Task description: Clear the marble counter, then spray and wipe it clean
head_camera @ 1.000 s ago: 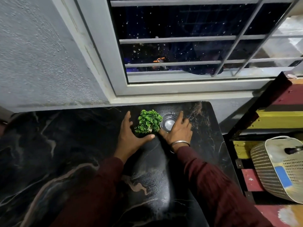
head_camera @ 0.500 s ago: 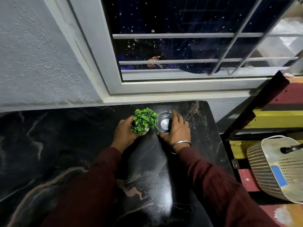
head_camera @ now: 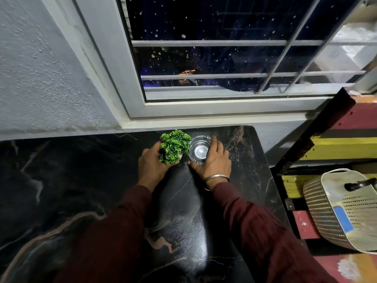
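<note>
A small green potted plant (head_camera: 175, 145) and a clear glass bowl (head_camera: 198, 149) stand side by side near the back edge of the black marble counter (head_camera: 81, 180), just below the window. My left hand (head_camera: 152, 164) grips the plant's pot from the left, its fingers curled under the leaves. My right hand (head_camera: 213, 160) holds the glass bowl, thumb at its near rim and fingers wrapped over its right side. A metal bangle circles my right wrist.
A white window frame (head_camera: 204, 109) and grey wall rise behind the counter. To the right, beyond the counter's edge, are striped steps (head_camera: 336, 148) and a perforated plastic basket (head_camera: 342, 211) holding a dark-handled item.
Both hands closed in from flat on the counter: my left hand wrapped around the plant pot and my right hand curled around the glass bowl.
</note>
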The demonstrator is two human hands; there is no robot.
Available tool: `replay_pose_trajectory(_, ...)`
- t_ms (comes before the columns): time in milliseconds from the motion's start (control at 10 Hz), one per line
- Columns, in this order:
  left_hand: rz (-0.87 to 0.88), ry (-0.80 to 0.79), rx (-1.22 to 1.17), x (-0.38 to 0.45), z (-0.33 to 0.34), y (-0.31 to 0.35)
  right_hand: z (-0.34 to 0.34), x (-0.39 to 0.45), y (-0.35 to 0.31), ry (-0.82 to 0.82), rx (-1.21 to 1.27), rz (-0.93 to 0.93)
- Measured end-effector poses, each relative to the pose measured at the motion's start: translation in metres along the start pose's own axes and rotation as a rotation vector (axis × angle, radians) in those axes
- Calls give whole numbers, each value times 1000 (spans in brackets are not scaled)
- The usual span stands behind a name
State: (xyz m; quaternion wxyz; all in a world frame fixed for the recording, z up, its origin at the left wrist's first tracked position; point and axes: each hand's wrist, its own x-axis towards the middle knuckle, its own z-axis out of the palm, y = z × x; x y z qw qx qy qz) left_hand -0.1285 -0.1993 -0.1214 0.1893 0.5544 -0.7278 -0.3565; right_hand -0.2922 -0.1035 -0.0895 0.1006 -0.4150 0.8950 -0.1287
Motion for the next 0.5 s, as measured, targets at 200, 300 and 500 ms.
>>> replay_pose_trajectory(200, -29, -2, -32, -4, 0, -3, -3, -2, -3, -22, -7, 24)
replay_pose_trajectory(300, -44, -10, -83, -13, -2, 0, -10, -7, -3, -67, 2, 27)
replay_pose_trajectory(500, 7, 53, 86, -39, -19, 7, -36, -23, 1, -20, 14, -71)
